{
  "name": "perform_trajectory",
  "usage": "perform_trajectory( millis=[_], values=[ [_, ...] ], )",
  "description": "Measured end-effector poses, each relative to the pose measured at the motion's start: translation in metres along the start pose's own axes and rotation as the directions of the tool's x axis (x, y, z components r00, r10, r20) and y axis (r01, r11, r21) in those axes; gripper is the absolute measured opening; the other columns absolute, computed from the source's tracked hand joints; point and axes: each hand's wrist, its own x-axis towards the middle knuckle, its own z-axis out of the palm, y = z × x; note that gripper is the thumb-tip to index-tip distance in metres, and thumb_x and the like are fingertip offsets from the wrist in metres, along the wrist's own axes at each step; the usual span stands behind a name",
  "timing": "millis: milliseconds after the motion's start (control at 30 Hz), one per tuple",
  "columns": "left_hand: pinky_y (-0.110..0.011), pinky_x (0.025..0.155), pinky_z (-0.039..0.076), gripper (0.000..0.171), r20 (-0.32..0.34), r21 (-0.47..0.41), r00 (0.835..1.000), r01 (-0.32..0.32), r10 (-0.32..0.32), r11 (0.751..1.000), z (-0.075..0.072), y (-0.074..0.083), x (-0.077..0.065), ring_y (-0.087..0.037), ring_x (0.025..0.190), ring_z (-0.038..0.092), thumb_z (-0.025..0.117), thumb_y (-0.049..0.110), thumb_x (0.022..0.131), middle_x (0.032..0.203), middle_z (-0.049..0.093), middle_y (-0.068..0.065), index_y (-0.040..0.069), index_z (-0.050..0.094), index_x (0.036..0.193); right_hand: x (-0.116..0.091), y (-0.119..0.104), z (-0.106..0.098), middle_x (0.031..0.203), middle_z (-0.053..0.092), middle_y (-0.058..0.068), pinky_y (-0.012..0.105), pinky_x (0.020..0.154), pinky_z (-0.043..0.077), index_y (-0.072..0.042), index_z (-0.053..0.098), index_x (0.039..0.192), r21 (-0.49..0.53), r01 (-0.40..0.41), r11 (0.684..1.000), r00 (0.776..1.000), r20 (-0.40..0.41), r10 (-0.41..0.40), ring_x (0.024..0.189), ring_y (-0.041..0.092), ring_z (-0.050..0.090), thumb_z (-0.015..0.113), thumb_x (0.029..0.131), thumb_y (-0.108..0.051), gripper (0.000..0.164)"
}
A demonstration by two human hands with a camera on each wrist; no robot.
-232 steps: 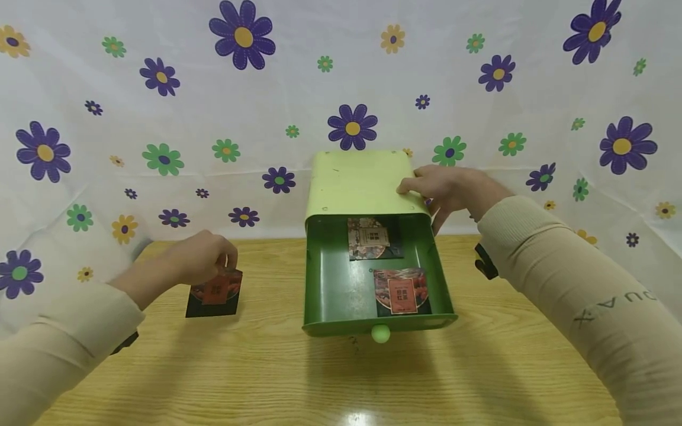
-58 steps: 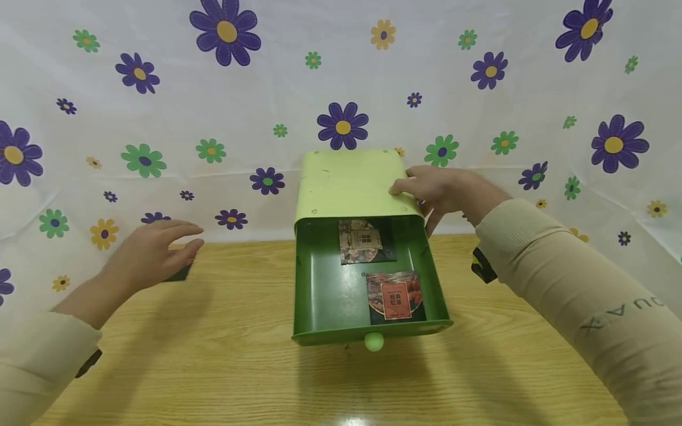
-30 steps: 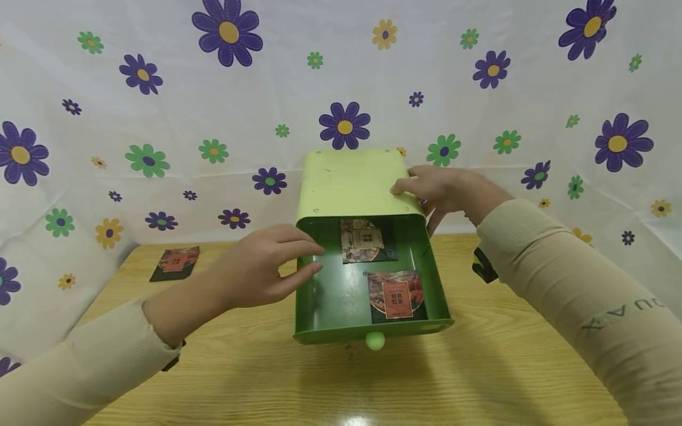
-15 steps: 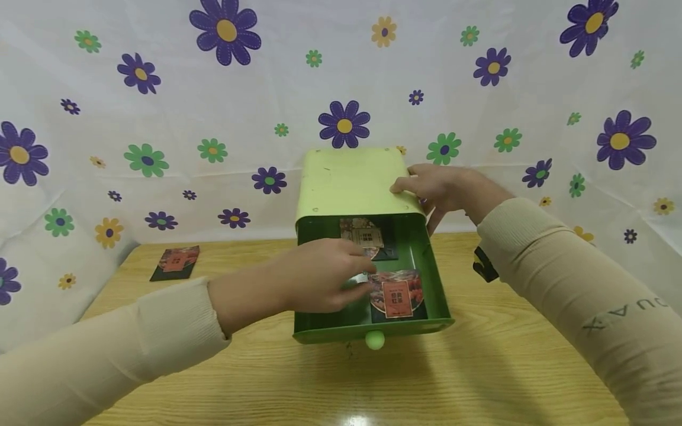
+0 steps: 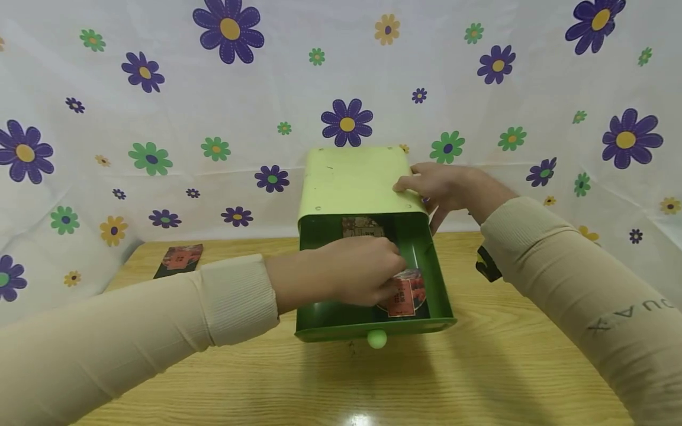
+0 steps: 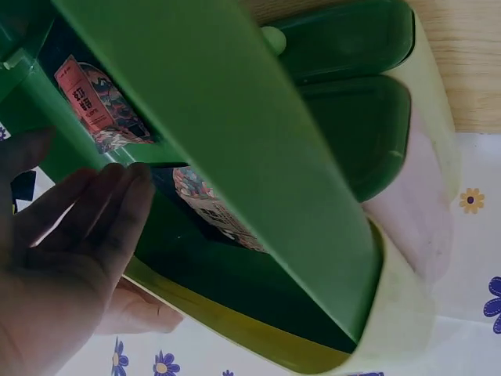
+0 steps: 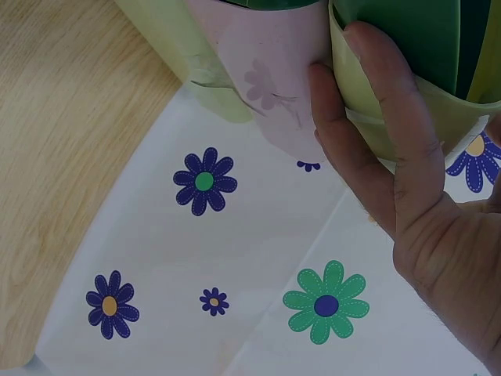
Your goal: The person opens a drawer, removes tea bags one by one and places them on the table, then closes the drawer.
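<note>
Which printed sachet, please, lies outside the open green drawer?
The red-labelled sachet on the wooden table, far left; another red one and the tan one lie inside the drawer.

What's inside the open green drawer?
Two packets show in the drawer: a red-labelled packet near the front, a tan-labelled packet farther back. From above, the left hand hides part of each; the yellow-green housing hides the far end.

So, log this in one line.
left hand: at square red-black packet in open green drawer | right hand: holds rounded pale-green cabinet | second red-black packet: on wooden table
</note>
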Motion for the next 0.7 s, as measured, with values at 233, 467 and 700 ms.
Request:
perform_trajectory(
  millis=[233, 467, 700],
  values=[
    [-0.022, 0.059, 0.047, 0.017, 0.075, 0.047, 0.997, 0.028, -0.032, 0.998, 0.004, 0.001, 0.011, -0.007, 0.062, 0.051, 0.06, 0.014, 0.095, 0.073, 0.06, 0.003, 0.013, 0.062, 0.078, -0.001, 0.0, 0.0, 0.135, 0.046, 0.027, 0.059, 0.076, 0.058, -0.009, 0.025, 0.147, 0.006, -0.002, 1.0, 1.0, 0.004, 0.002, 0.115, 0.048, 0.061, 0.044, 0.104, -0.034, 0.053],
    [-0.024, 0.065, 0.049, 0.013, 0.126, 0.086, 0.989, 0.065, -0.076, 0.994, 0.006, 0.006, 0.013, -0.009, 0.07, 0.052, 0.067, 0.021, 0.093, 0.085, 0.062, 0.002, 0.013, 0.063, 0.083, 0.0, 0.0, 0.0, 0.135, 0.046, 0.026, 0.058, 0.076, 0.058, -0.009, 0.025, 0.147, 0.001, -0.004, 1.0, 1.0, 0.004, 0.004, 0.112, 0.046, 0.062, 0.044, 0.104, -0.034, 0.053],
    [-0.026, 0.072, 0.049, 0.018, 0.128, 0.002, 0.986, 0.111, -0.11, 0.994, 0.006, 0.005, 0.013, -0.011, 0.08, 0.053, 0.07, 0.026, 0.093, 0.092, 0.06, 0.001, 0.009, 0.066, 0.098, 0.001, 0.001, 0.0, 0.135, 0.046, 0.026, 0.058, 0.076, 0.058, -0.01, 0.026, 0.147, -0.001, 0.001, 1.0, 1.0, 0.004, -0.001, 0.112, 0.046, 0.062, 0.044, 0.104, -0.034, 0.053]
  ],
)
